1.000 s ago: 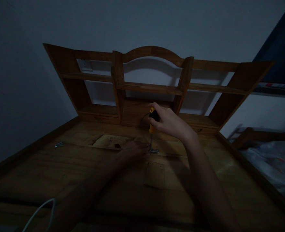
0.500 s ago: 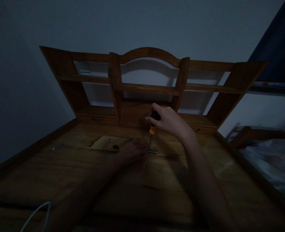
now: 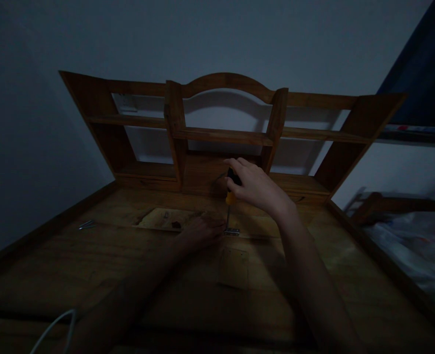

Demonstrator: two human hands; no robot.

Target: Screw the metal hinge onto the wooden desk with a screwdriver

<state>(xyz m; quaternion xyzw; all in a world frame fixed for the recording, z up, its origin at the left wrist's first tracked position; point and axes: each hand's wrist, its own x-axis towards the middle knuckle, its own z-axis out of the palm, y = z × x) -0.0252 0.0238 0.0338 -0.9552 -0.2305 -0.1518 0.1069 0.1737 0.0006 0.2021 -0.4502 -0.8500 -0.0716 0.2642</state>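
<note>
My right hand (image 3: 250,183) is closed around the black and yellow handle of a screwdriver (image 3: 231,197). The screwdriver stands nearly upright, its shaft pointing down to the left end of a small metal hinge (image 3: 233,231) on the wooden desktop (image 3: 129,260). My left hand (image 3: 204,230) rests low on the wood, fingers drawn together beside the screwdriver's tip and the hinge's left end. Whatever those fingertips pinch is too dark to make out. Just nearer to me than the hinge lies a small square wooden piece (image 3: 233,268).
A wooden shelf unit (image 3: 225,135) rises along the desk's back edge. Several thin metal pieces (image 3: 86,224) lie at the left. A white cable (image 3: 53,327) loops at the lower left. Past the right edge is plastic-like covering (image 3: 413,250). The light is dim.
My right hand has shifted slightly left and its fingers have changed position on the screwdriver's handle. The screwdriver is a little more upright. My left hand stays by the hinge.
</note>
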